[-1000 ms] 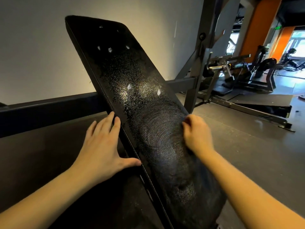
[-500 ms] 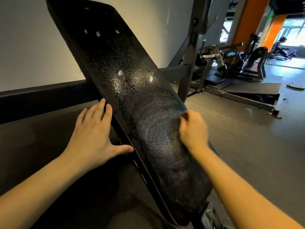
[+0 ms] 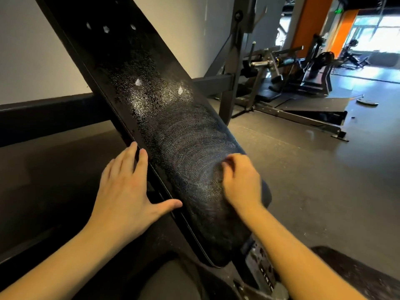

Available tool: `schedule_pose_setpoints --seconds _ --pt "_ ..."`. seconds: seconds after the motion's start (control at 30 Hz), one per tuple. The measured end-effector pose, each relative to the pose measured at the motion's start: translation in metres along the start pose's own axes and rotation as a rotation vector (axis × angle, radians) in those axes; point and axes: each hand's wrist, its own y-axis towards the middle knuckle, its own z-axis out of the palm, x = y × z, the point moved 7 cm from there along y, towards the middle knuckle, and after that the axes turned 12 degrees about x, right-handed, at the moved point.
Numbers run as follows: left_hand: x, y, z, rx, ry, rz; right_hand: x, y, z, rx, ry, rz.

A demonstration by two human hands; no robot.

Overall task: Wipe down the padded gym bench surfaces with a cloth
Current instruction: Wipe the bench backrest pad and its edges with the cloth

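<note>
Bench pad (image 3: 173, 131), tilted steeply between both arms, looks heavy, fixed to its frame, cushioned and damp-slick, so the left hand (image 3: 123, 191) braces its side edge with straight, close-set fingers while the right hand (image 3: 240, 180) curls on its face, any cloth unseen.

Black bench pad (image 3: 164, 118), pebbled all over, and it's glittering with fine white specks up the middle. Lower down, those specks smear into pale curved swirls. A few small white spots (image 3: 137, 82) dot its upper half. Behind it there's a pale grey wall (image 3: 32, 61) over a black band (image 3: 43, 118). Dark grey floor (image 3: 303, 180), black machines (image 3: 313, 72), bright orange pillars (image 3: 307, 24), one tiny green sign (image 3: 338, 11).
</note>
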Motion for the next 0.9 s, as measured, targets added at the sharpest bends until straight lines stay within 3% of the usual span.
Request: schedule_pose_setpoints --seconds 0.1,0.17,0.23,0.33,0.4,0.47,0.53,0.6,0.63,0.8,0.9 --pt "-0.002 0.001 0.003 -0.007 0.008 -0.011 0.057 -0.068 0.020 0.197 0.034 -0.405" --pt "-0.002 0.000 0.003 -0.008 0.018 -0.015 0.029 -0.093 0.012 0.266 -0.040 -0.516" --pt "-0.003 0.000 0.003 -0.009 0.016 -0.012 -0.032 -0.076 -0.011 0.162 -0.143 -0.329" --pt "-0.006 0.000 0.004 0.009 0.012 -0.004 -0.113 -0.023 -0.037 0.009 -0.161 0.154" --pt "-0.005 0.001 0.004 0.010 0.023 -0.003 -0.098 -0.008 -0.029 -0.007 -0.179 0.209" --pt "-0.003 0.003 0.004 -0.004 0.046 -0.008 -0.041 -0.019 -0.008 0.002 -0.107 0.046" --pt "-0.002 0.003 0.006 -0.017 0.080 -0.001 0.017 -0.060 0.010 0.138 -0.056 -0.285" --pt "-0.001 0.003 0.008 -0.018 0.095 0.000 0.026 -0.086 0.009 0.274 -0.085 -0.535" --pt "-0.001 0.003 0.008 -0.013 0.095 0.000 0.012 -0.081 0.002 0.283 -0.127 -0.555" --pt "-0.001 0.004 0.008 -0.017 0.090 0.010 -0.068 0.005 -0.025 0.041 -0.224 -0.021" --pt "0.000 0.003 0.008 -0.018 0.096 0.006 -0.010 0.017 -0.005 -0.008 -0.126 0.017"
